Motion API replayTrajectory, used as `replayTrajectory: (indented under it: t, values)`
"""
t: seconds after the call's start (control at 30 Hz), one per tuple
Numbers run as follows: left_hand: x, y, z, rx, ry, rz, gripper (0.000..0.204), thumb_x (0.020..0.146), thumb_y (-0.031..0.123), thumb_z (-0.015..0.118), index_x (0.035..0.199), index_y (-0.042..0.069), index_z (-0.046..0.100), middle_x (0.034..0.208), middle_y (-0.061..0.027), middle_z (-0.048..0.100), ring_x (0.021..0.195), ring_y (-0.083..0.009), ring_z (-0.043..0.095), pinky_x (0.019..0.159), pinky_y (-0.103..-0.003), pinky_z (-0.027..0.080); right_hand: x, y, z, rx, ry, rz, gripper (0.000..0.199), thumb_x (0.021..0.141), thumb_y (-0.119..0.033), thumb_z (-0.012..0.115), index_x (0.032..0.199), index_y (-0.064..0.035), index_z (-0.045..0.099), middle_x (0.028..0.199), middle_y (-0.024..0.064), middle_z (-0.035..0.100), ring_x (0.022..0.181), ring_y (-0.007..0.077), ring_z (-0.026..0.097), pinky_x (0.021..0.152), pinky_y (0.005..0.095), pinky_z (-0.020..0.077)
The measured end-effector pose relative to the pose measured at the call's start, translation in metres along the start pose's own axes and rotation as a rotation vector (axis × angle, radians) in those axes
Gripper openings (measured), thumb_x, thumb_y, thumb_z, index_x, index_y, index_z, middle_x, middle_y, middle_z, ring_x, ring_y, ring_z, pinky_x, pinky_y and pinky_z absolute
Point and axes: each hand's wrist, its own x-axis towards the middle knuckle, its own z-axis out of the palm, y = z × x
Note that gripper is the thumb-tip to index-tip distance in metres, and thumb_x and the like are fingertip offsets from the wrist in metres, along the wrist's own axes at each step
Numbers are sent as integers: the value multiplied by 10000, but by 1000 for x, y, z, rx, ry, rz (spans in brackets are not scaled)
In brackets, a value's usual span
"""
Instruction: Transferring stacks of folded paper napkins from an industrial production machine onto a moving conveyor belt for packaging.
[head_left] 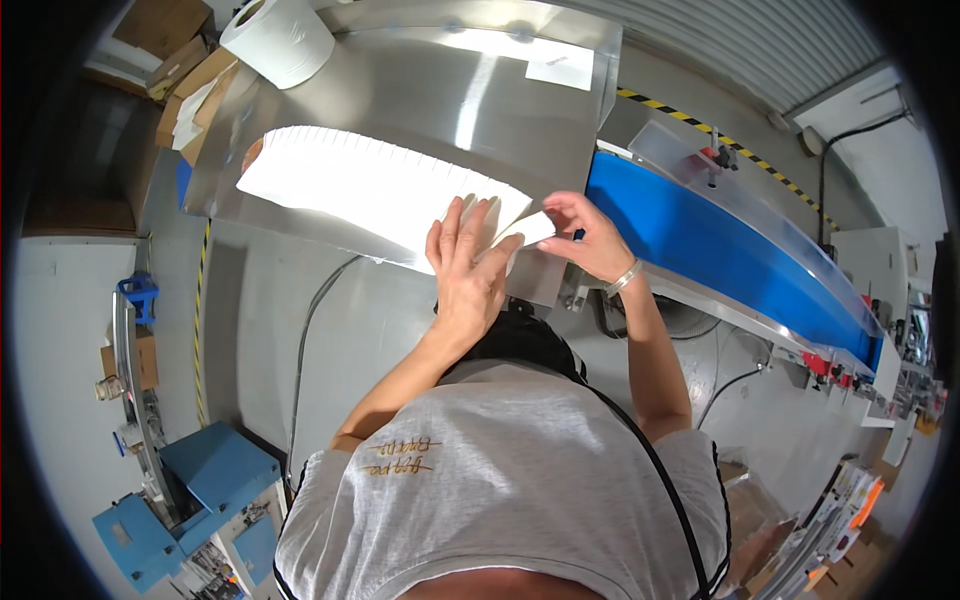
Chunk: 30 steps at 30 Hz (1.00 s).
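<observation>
A long, curved row of thin white pieces [340, 185], like folded papers or cards standing edge to edge, lies on a steel table [400, 85]. My left hand [467, 285] rests over the row's right end, its fingers spread on the pieces. Its thumb reaches to a single white piece [532, 229] that sticks out at that end. With thumb and fingertips, my right hand [600, 248] pinches the outer end of this piece. Brightness washes out the print, if any, on the row.
A large white paper roll [278, 42] stands at the table's far left, near cardboard boxes [195, 100]. A white sheet [560, 66] lies at the back right. Right of the table runs a blue conveyor belt [700, 245] with a clear guard. A black cable [303, 350] trails across the floor.
</observation>
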Motion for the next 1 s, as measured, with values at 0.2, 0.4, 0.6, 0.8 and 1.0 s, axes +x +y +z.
replayTrajectory:
  t: [0.2, 0.4, 0.6, 0.8, 1.0]
  values:
    - [7, 2, -3, 1, 62, -131, 351, 773, 64, 644, 1121, 85, 607, 1359, -193, 387, 1284, -402, 309, 1039, -524, 185, -4, 15, -11, -190, 57, -14, 240, 850, -140, 641, 1029, -32, 524, 948, 15, 565, 776, 58, 485, 704, 244, 445]
    - [9, -8, -2, 41, 46, -59, 313, 763, 0, 626, 1068, 69, 635, 1255, -133, 491, 1207, -361, 406, 1006, -469, 273, -35, 120, -115, -414, 831, 149, 360, 890, -358, 552, 918, 0, 528, 724, 189, 518, 670, 325, 508, 633, 401, 426]
    - [8, -11, -2, 31, 76, -63, 279, 747, -40, 615, 993, 81, 667, 1253, -124, 494, 1215, -358, 404, 1011, -475, 262, -50, 62, -124, -1138, 970, 282, 471, 751, -257, 697, 1140, -48, 529, 1078, 187, 583, 977, 322, 560, 847, 402, 443]
    - [5, -12, -4, 72, -21, -47, 289, 720, -13, 637, 973, 118, 679, 1344, -139, 428, 1298, -385, 307, 1046, -540, 161, 4, -21, -17, -193, -94, -124, 456, 744, -178, 738, 1152, -93, 554, 1166, 67, 543, 1053, 203, 528, 892, 333, 436]
    - [12, -13, -7, 39, 49, -171, 370, 755, 77, 672, 1120, 66, 611, 1390, -210, 347, 1291, -434, 279, 1041, -552, 176, 15, 41, -16, -47, -54, 21, 287, 861, -193, 635, 1073, -33, 526, 885, 15, 553, 818, 80, 512, 736, 243, 447]
